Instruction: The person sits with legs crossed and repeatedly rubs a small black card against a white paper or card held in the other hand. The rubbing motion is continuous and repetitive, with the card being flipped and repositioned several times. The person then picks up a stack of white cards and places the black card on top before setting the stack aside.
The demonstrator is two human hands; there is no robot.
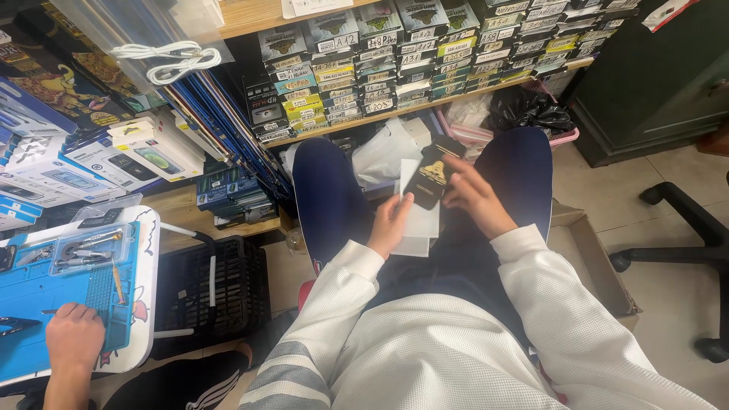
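the person sits with both knees apart, and the small black packet (pixel 431 179) is held up in the gap between them, over the lap. it is a flat, slim, dark sleeve with a gold emblem printed near its upper half, tilted so its top leans away from the body. behind and under the packet lies a pale white sheet (pixel 420 220), longer than the packet and showing below it and along its left edge; whether it is a separate sleeve or a flap of the packet cannot be told.

the left hand (pixel 391 225) grips from the packet's lower left, thumb on the front of the white sheet and fingers curled behind, so it is clasped on the sheet and the packet's bottom end. the right hand (pixel 475 199) comes in from the packet's right side, fingers spread and bent over its right edge and top corner, pinching there.

beyond the packet, past the knees, a wooden shelf (pixel 456 97) carries rows of stacked slim boxes in black, yellow and green with handwritten labels. just behind the packet some crumpled white plastic (pixel 383 156) sits, and to its upper right a pink basket (pixel 486 135) with a black bag in it.

far to the packet's left, another person's hand (pixel 74 334) rests on a blue work mat (pixel 45 292) with small tools in a clear tray. a black crate (pixel 220 292) stands between that mat and the packet.
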